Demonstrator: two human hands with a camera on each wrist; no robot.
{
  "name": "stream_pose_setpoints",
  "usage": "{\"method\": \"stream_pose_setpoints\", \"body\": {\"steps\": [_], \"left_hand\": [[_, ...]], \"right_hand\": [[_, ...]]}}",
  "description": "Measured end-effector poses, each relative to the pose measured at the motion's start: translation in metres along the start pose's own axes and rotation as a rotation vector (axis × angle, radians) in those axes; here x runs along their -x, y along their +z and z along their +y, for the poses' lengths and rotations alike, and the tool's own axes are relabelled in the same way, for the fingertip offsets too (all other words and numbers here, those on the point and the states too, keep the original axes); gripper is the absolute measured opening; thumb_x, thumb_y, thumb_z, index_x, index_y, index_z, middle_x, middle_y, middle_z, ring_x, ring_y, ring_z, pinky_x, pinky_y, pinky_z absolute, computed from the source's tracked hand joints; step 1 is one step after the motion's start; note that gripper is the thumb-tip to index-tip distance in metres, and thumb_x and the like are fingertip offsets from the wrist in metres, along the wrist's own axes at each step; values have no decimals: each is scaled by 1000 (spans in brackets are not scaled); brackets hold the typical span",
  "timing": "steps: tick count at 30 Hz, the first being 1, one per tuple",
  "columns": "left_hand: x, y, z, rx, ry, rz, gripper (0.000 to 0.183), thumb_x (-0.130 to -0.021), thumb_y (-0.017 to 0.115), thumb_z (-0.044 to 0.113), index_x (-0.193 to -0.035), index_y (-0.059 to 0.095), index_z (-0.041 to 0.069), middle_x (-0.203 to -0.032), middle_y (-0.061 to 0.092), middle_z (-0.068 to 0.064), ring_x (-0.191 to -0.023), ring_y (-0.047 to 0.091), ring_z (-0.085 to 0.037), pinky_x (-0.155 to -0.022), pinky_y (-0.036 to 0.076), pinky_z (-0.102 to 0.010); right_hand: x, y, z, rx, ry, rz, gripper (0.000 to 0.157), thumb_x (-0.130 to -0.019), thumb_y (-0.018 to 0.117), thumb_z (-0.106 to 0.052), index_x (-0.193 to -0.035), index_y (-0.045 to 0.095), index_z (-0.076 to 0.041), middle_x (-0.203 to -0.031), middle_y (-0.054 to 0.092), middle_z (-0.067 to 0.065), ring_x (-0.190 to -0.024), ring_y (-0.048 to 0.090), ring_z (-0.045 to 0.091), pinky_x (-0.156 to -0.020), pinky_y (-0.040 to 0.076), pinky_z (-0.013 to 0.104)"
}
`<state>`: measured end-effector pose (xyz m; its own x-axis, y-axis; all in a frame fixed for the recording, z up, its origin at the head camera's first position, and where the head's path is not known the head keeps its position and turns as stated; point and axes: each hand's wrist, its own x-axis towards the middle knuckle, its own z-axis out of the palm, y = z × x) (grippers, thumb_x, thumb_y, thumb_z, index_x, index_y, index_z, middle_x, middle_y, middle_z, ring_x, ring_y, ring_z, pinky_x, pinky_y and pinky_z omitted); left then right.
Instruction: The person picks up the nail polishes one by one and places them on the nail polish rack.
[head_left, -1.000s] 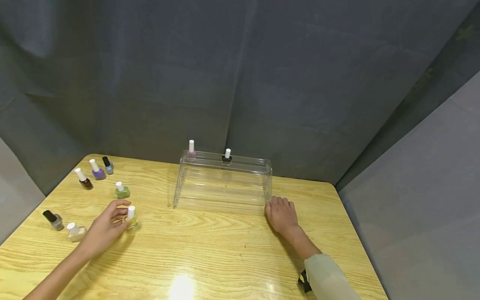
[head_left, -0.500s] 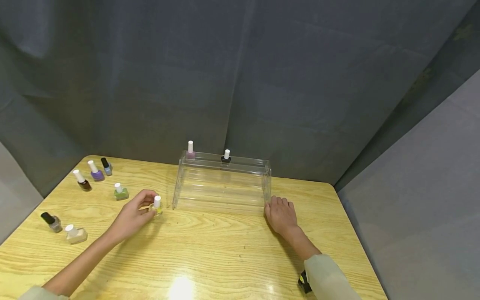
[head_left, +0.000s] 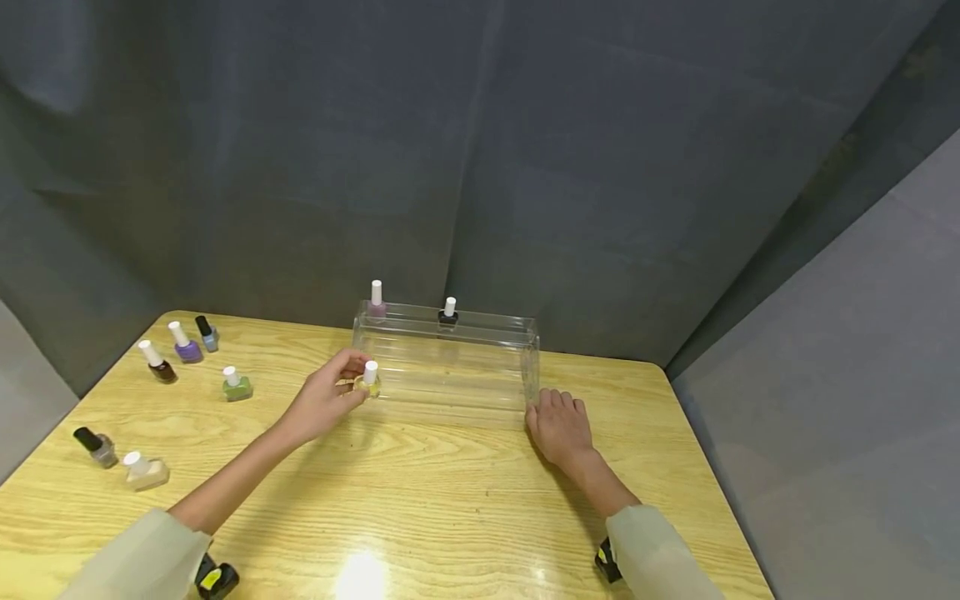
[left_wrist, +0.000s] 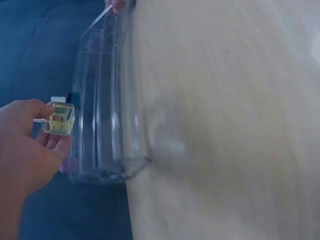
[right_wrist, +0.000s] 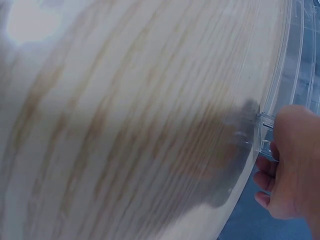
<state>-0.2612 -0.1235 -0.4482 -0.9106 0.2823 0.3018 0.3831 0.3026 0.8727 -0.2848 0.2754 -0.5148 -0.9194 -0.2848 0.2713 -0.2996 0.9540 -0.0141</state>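
Observation:
My left hand (head_left: 326, 398) pinches a nail polish bottle (left_wrist: 61, 120) with pale yellow polish and a white cap. It is over the left front part of a clear stepped display rack (head_left: 450, 408), overlapping it in the head view. At the rack's front right corner, my right hand (head_left: 561, 429) grips the clear plastic edge, fingers curled at its outer side (right_wrist: 265, 131). On the rack's top tier stand a pink-mauve polish bottle (head_left: 377, 310) at the left end and a black one (head_left: 447, 317) nearer the middle, both white-capped.
Left on the wooden table (head_left: 420, 508) are loose polish bottles: green (head_left: 237, 388), purple (head_left: 189, 351), dark brown (head_left: 162, 372), light blue (head_left: 209, 339), grey (head_left: 103, 452) and cream (head_left: 147, 475). A dark curtain (head_left: 480, 167) hangs right behind the rack.
My left hand has carried the yellow polish bottle rightward and away from me, from beside the green bottle to the rack. The right hand stays at the rack's corner.

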Motion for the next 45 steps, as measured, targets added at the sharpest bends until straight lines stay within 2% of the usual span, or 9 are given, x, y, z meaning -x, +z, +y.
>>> {"method": "stream_pose_setpoints", "body": {"steps": [3,7,14,19,27,36,43,45], "left_hand": [[-15,10,8,31,25,0,38,-90,64,-9,-126,52,-3,-117,60,-21,-110,58,-35,-92,52,-48],[-37,21,18,69,54,-18,40,-88,63,-12,-126,51,-4,-116,59,-22,-110,58,-36,-95,51,-50],[-75,41,36,106,81,-27,39,-86,59,-14,-122,50,-1,-115,60,-22,-106,60,-35,-89,52,-45],[-99,58,44,110,113,-39,40,-86,58,-16,-122,49,0,-114,62,-23,-106,62,-35,-86,51,-42],[-130,87,53,54,129,-57,40,-86,62,-12,-121,52,4,-109,65,-16,-99,65,-27,-79,51,-33],[-160,117,59,33,125,-111,37,-91,61,-8,-124,50,6,-113,64,-14,-107,63,-25,-82,52,-35],[-175,134,56,-27,97,-97,35,-95,60,-5,-126,51,8,-116,64,-12,-113,61,-25,-90,52,-39],[-179,138,55,-42,88,-78,35,-95,60,-4,-126,51,9,-117,64,-11,-115,61,-25,-92,51,-40]], "right_hand": [[1,3,1,3,-4,18,32,-105,44,-27,-79,31,-13,-74,23,0,-74,40,28,-69,35,45],[1,0,-1,1,8,-8,31,-105,43,-26,-80,34,-11,-75,26,2,-76,40,30,-71,35,46],[0,-8,-6,1,35,-76,31,-106,44,-25,-81,37,-8,-75,30,3,-77,41,29,-76,38,47],[0,-10,-7,-6,41,-63,31,-106,43,-24,-80,37,-9,-74,28,2,-76,41,29,-77,39,47],[3,-8,-6,-14,11,-13,30,-105,44,-23,-80,36,-9,-72,25,1,-74,40,28,-73,37,46],[3,-5,-4,-22,14,-21,30,-106,43,-24,-80,35,-10,-72,23,0,-72,38,27,-73,37,45],[1,-9,-5,-12,44,-103,31,-108,39,-26,-82,38,-9,-75,31,3,-76,38,27,-78,37,46],[1,-9,-6,-13,46,-105,31,-108,39,-26,-82,38,-9,-75,31,2,-77,39,28,-79,38,47]]}}
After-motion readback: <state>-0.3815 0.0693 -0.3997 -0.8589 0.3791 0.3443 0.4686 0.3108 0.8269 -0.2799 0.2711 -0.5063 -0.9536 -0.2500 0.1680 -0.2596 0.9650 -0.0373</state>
